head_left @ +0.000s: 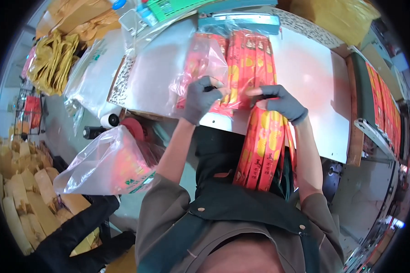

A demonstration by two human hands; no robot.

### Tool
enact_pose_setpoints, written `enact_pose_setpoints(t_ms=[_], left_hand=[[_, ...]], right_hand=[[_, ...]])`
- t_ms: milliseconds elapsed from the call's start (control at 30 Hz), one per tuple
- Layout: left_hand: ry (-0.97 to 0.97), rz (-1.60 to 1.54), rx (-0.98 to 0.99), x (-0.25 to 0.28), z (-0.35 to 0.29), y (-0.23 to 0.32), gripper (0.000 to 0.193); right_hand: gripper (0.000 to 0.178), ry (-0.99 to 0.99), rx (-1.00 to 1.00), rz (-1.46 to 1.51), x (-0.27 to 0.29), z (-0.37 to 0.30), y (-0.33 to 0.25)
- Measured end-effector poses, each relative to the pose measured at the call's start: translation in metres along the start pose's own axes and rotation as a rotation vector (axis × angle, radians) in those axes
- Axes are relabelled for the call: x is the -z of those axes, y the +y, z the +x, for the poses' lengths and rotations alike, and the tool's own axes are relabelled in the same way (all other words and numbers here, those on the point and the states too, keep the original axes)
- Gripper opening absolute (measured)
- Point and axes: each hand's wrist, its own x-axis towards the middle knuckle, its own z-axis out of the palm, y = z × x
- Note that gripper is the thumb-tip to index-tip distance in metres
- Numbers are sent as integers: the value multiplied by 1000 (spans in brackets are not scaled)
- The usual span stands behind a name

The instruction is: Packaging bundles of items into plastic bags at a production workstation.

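Both my hands wear grey gloves that leave the fingertips bare. My left hand [202, 98] is closed in a pinch at the edge of a clear plastic bag [214, 59], over red packets at the table's near edge. My right hand [282, 102] grips the top end of a bundle of long red-and-yellow packets [262, 148], which hangs down in front of my apron. Beyond the hands, more long red packets [253, 59] lie side by side on the white table [312, 86], partly under clear film.
A teal metal bar device [239, 22] stands at the table's back, beside a green basket [177, 7]. Flat clear bags [100, 63] lie at left. Below them is a filled clear bag [118, 161]. A rack at right holds red packets [385, 104]. Tan bundles [27, 195] sit lower left.
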Motion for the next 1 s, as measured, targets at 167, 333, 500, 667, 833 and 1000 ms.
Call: enact_pose_setpoints(t_ms=[167, 333, 500, 667, 833, 1000], left_hand=[[-65, 67, -61, -48, -6, 3, 21], [-137, -44, 22, -48, -3, -1, 27], [-253, -283, 226, -47, -2, 10, 25], [-287, -200, 205, -43, -5, 7, 23], [-230, -187, 194, -39, -2, -3, 24], [-350, -76, 176, -46, 6, 14, 23]], right_hand=[[25, 46, 8, -78, 0, 8, 10], [20, 45, -34, -84, 2, 10, 11], [16, -17, 29, -144, 3, 12, 14], [15, -16, 35, -115, 5, 11, 16], [15, 46, 44, -133, 1, 4, 11], [15, -8, 49, -166, 3, 9, 11]])
